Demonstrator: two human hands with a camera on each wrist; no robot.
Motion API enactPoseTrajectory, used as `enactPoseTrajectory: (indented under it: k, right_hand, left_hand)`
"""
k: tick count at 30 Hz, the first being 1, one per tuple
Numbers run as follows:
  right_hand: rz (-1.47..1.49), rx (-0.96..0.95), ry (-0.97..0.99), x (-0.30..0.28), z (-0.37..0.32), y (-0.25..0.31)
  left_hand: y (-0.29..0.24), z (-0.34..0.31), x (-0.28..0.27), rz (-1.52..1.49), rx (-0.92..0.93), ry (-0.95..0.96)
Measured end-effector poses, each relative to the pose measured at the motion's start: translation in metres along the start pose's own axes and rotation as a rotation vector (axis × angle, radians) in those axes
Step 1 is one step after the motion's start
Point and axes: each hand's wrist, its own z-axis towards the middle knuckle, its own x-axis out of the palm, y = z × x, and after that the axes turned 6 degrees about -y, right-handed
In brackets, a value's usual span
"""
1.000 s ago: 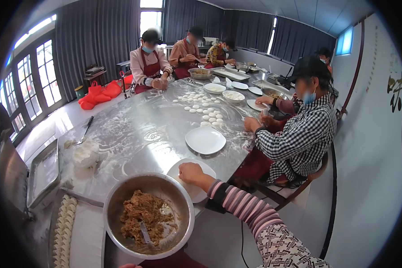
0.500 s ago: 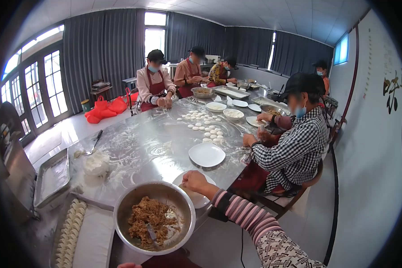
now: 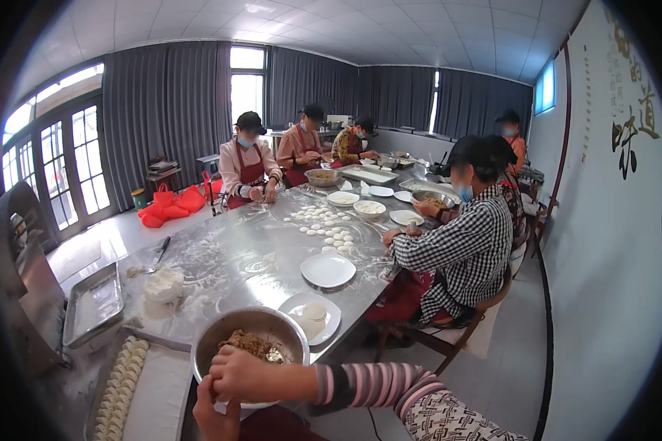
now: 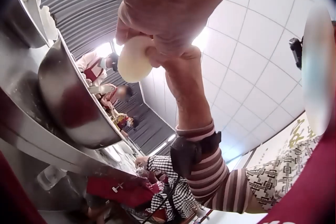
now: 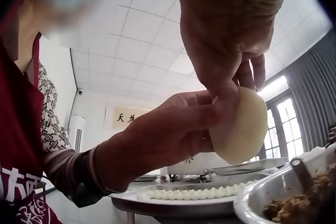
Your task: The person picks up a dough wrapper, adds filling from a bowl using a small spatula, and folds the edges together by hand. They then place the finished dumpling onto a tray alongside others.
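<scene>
My right hand point(image 3: 261, 376) and left hand point(image 3: 215, 417) meet at the near side of the metal bowl point(image 3: 301, 332). Between them, a pale round dough wrapper point(image 5: 245, 127) hangs, pinched by my left hand point(image 5: 157, 124) and right hand point(image 5: 226, 29). The left wrist view also shows the wrapper point(image 4: 135, 60) below my left hand point(image 4: 173, 3), with my right hand point(image 4: 186, 85) at its edge. Brown filling point(image 3: 248, 342) lies in the bowl; a utensil handle point(image 5: 301, 173) stands out in the right wrist view. A white plate point(image 3: 329, 332) carries flat round wrappers point(image 3: 314, 312).
A lined tray point(image 3: 158, 382) with a row of shaped dumplings point(image 3: 123, 386) sits left of the bowl. Beyond are a floury tray point(image 3: 95, 305), dough point(image 3: 163, 284), an empty plate point(image 3: 328, 270) and many dough rounds point(image 3: 332, 237). Several people work around the table, one point(image 3: 460, 239) at the right.
My right hand has left the white plate and come over the bowl to my left hand, uncovering the wrappers on the plate. The head view has tilted upward.
</scene>
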Motion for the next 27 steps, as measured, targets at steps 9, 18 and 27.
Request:
enactPoseTrajectory:
  k: [9, 18, 27]
  right_hand:
    - [0.035, 0.172, -0.117, -0.012, -0.006, 0.002]
    - [0.272, 0.691, 0.239, -0.038, -0.065, 0.017]
    - [0.293, 0.463, 0.139, 0.02, -0.032, -0.007]
  left_hand:
    - [0.064, -0.005, -0.031, 0.278, 0.352, -0.253]
    - [0.07, -0.058, -0.056, 0.065, -0.086, -0.343]
    - [0.065, -0.094, -0.024, -1.194, -0.955, -0.094]
